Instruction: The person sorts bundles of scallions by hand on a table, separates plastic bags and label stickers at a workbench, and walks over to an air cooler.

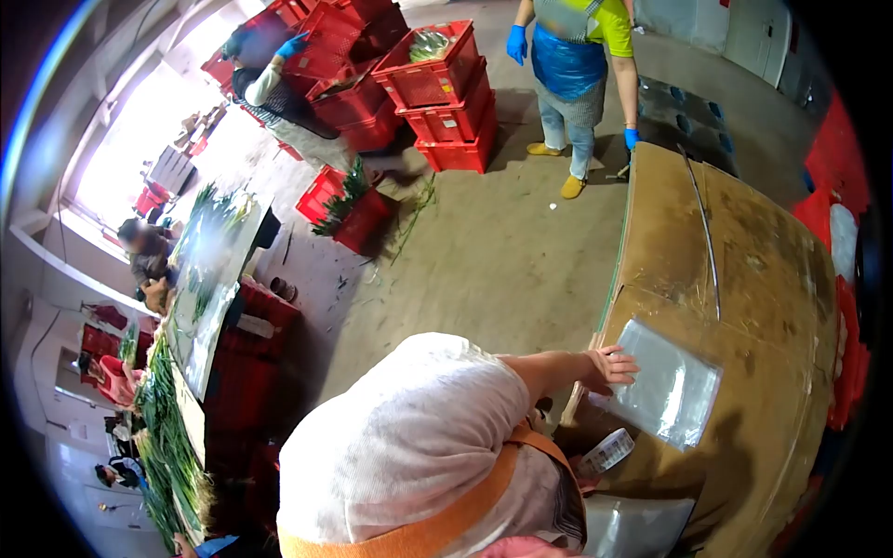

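The left hand is open, its fingers spread over the near edge of the clear plastic bags, which lie flat on the brown cardboard; the right hand is mostly hidden near the printed label, so I cannot tell its grip.

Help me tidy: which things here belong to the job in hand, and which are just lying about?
Likely the job:
- clear plastic bags under the left hand
- cardboard beneath

Probably lying about:
- thin rod on cardboard
- leaf scraps on floor
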Motion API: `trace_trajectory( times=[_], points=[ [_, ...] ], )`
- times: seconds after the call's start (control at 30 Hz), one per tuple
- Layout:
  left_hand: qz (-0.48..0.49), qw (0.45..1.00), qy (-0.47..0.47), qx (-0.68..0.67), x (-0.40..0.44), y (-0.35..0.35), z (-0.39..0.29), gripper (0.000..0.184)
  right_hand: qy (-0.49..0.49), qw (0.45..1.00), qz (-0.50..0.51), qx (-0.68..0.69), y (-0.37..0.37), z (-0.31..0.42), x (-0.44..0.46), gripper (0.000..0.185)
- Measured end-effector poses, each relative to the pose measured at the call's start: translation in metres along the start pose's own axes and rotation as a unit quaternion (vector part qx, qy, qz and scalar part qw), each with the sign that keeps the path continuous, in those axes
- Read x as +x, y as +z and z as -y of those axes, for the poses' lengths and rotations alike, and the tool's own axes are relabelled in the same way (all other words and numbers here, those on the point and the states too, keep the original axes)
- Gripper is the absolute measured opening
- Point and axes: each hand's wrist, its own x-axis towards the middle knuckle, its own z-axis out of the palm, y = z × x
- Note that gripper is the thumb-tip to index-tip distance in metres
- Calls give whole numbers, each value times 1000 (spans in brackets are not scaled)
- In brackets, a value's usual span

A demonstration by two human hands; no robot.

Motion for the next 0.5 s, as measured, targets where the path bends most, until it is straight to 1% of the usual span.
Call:
trace_trajectory(
  times=[0.07, 0.2, 0.33, 0.43, 0.5],
  points=[
    [0, 1000, -3, -4, 0, 1, 1, 64, -6, 1000, 2, -3, -2, -8, -2, 61],
    [-15, 998, -9, -57, 0, 10, 4, 64, -44, 999, 20, 10, 4, -4, 3, 61],
    [-75, 996, 16, -46, 0, 23, 10, 66, -66, 998, 22, 5, 7, -6, 8, 61],
    [-40, 994, 15, -96, 1, 21, 12, 65, -77, 997, 23, -2, 9, -6, 9, 61],
    [-76, 994, 22, -82, 3, 31, 13, 66, -85, 996, 21, -8, 11, -5, 10, 61]
  ],
)
